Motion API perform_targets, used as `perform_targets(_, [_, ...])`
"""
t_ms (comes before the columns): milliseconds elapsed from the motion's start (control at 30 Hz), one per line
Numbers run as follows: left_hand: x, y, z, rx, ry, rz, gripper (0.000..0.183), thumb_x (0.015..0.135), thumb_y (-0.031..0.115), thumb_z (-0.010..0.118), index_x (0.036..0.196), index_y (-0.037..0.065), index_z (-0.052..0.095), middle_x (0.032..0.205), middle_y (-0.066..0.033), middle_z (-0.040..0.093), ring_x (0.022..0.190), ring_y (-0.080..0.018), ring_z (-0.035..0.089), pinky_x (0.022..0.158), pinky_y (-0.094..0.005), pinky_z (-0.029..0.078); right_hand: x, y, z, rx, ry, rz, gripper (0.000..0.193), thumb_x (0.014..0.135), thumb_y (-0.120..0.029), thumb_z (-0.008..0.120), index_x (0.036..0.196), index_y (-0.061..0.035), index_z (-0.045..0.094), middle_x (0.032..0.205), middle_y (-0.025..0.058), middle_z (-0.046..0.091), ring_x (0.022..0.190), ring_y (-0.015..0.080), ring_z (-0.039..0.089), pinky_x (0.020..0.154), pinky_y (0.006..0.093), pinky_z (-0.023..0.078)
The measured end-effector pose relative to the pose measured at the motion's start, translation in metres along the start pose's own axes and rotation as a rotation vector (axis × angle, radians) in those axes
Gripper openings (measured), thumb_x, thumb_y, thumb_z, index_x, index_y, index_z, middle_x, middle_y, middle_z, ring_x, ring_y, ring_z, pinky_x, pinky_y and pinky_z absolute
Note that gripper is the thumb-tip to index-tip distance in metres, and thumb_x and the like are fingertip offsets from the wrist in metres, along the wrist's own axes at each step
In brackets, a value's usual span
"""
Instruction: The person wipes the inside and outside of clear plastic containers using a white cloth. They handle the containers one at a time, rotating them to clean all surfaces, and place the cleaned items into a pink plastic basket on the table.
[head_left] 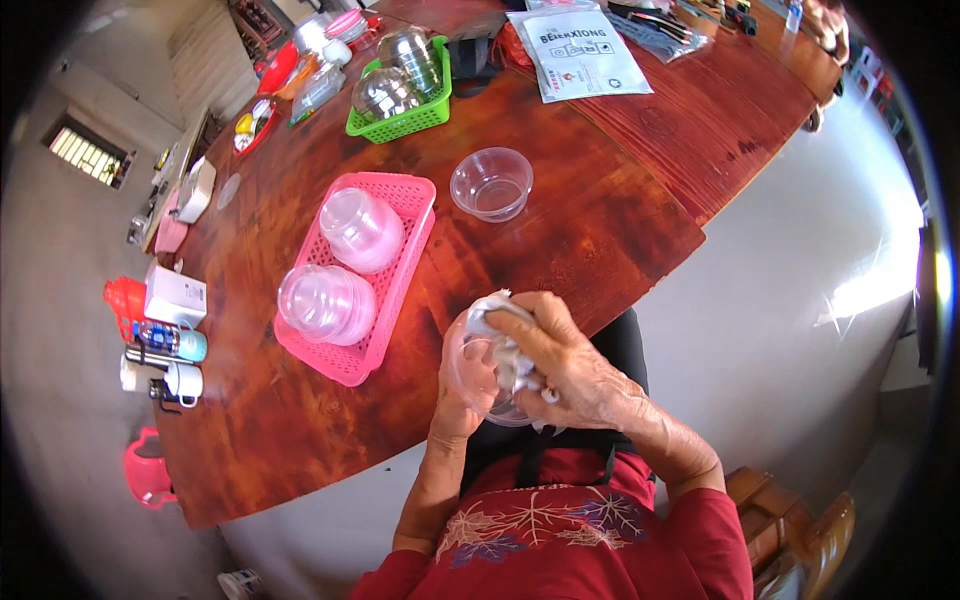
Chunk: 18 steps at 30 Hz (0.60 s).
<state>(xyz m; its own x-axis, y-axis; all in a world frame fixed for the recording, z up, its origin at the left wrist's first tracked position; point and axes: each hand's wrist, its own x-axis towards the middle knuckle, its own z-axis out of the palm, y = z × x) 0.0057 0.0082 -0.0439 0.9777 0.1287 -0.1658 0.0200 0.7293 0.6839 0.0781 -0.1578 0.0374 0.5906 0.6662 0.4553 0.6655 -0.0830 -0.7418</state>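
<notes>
A clear plastic bowl (462,362) is tilted in front of my body, just off the table's near edge. My left hand (462,392) grips it from the left and below, its fingers seen partly through the clear wall. My right hand (572,372) is closed round a crumpled white cloth (508,350) pressed into the bowl's opening. Another clear bowl (491,186) stands upright on the table beyond my hands. Left of it, a pink basket (368,362) holds two stacks of clear bowls, a far stack (360,230) and a near stack (328,304).
A green basket (400,124) with shiny metal bowls (388,95) stands farther back. Beyond it lies a white printed packet (585,60). A white box (176,296), bottles and mugs (184,382) line the left edge of the wooden table (300,430). A wooden chair (800,530) is at lower right.
</notes>
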Motion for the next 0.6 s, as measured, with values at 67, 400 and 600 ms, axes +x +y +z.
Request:
perform_targets(67, [-0.001, 0.005, -0.005, 0.065, -0.117, 0.005, 0.089, 0.068, 0.034, 0.081, 0.137, 0.007, 0.032, 0.135, -0.0119, 0.043, 0.123, -0.027, 0.046, 0.104, -0.0411, 0.04, -0.007, 0.0, 0.006, 0.046, -0.082, -0.005, 0.067, 0.063, -0.004, 0.074, 0.124, 0.0016, 0.047, 0.119, 0.0191, 0.044, 0.105, 0.038, 0.049, 0.087, 0.0426, 0.049])
perform_targets(400, [-0.001, 0.005, 0.006, 0.207, -0.273, 0.081, 0.091, 0.068, 0.041, 0.081, 0.135, 0.006, 0.031, 0.132, -0.0201, 0.046, 0.118, -0.0282, 0.051, 0.098, -0.0413, 0.045, -0.026, 0.013, 0.03, -0.09, -0.258, -0.01, 0.044, 0.068, 0.0, 0.065, 0.111, 0.0007, 0.054, 0.102, 0.0152, 0.053, 0.087, 0.0331, 0.063, 0.071, 0.041, 0.055])
perform_targets(600, [-0.008, 0.008, 0.012, 0.125, -0.165, -0.04, 0.075, 0.08, 0.042, 0.068, 0.135, 0.005, 0.032, 0.133, -0.0227, 0.045, 0.113, -0.0344, 0.054, 0.095, -0.0472, 0.047, -0.014, 0.008, 0.049, 0.09, -0.041, -0.144, 0.056, 0.063, 0.001, 0.07, 0.116, -0.0042, 0.053, 0.106, 0.0148, 0.053, 0.093, 0.0335, 0.06, 0.078, 0.0415, 0.052])
